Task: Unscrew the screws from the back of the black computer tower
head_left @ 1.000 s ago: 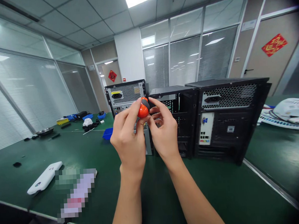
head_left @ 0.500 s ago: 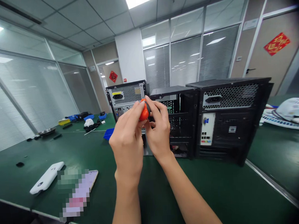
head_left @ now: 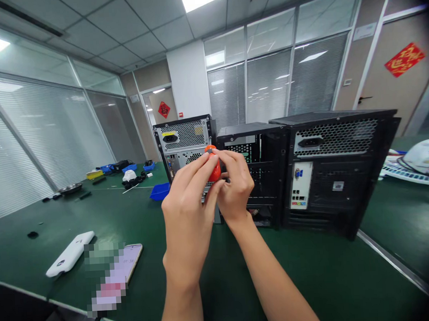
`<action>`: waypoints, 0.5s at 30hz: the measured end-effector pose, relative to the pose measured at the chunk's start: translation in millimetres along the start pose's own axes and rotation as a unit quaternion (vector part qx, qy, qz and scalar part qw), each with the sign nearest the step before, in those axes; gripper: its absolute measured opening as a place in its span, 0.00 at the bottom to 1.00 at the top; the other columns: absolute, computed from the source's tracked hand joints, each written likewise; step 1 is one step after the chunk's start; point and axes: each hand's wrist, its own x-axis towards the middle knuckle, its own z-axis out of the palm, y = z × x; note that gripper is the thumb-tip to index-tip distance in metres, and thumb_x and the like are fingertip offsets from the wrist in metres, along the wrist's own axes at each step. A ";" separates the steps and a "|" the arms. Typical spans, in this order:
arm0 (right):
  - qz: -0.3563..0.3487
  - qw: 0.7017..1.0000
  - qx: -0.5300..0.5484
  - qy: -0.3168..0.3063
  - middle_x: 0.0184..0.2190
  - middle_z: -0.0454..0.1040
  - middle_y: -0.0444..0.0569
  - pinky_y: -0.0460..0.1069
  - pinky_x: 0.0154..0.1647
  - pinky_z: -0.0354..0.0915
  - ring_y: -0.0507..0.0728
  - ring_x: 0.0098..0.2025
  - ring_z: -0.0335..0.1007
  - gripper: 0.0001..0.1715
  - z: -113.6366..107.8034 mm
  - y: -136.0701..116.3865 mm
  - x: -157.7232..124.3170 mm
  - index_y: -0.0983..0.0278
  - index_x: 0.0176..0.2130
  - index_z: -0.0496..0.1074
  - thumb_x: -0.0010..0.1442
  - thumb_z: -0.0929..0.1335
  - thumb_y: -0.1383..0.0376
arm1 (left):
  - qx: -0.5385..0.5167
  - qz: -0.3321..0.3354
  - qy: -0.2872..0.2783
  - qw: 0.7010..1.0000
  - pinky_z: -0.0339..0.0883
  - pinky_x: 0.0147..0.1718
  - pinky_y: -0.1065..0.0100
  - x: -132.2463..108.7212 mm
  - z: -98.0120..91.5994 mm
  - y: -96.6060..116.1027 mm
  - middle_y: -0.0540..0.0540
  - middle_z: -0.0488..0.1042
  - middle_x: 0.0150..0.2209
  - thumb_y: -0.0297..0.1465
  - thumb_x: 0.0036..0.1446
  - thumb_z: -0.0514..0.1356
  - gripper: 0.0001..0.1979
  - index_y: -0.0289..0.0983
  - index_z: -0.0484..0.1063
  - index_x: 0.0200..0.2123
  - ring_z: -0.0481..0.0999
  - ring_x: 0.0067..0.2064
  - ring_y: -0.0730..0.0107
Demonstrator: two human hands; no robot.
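Both of my hands are raised in front of me over the green table (head_left: 314,280). My left hand (head_left: 188,214) and my right hand (head_left: 235,185) close together round a small orange object with a black band (head_left: 214,167), likely a stubby tool handle; most of it is hidden by my fingers. Behind my hands stand a grey computer case (head_left: 184,138) and two black computer cases (head_left: 344,168), rear panels toward me. The middle black case (head_left: 262,177) has its side open.
A white device (head_left: 70,254) and a phone (head_left: 128,263) lie at the near left of the table. Blue bins (head_left: 159,191), a metal bowl (head_left: 70,188) and small parts sit at the far left. White equipment (head_left: 419,161) rests on the table at the right.
My hands have closed in tighter round the orange object, hiding more of it, and shifted slightly right. The view has drifted a little.
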 end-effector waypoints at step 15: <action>-0.021 0.989 -0.132 0.059 0.25 0.73 0.42 0.43 0.26 0.62 0.50 0.26 0.69 0.04 -1.4 4.5 2.1 0.64 0.36 0.69 0.58 0.65 0.68 | -0.010 -0.178 0.054 0.982 0.69 0.25 0.73 0.1 23.3 9.9 0.48 0.70 0.32 0.43 0.45 0.67 0.23 0.35 0.64 0.37 0.72 0.31 0.72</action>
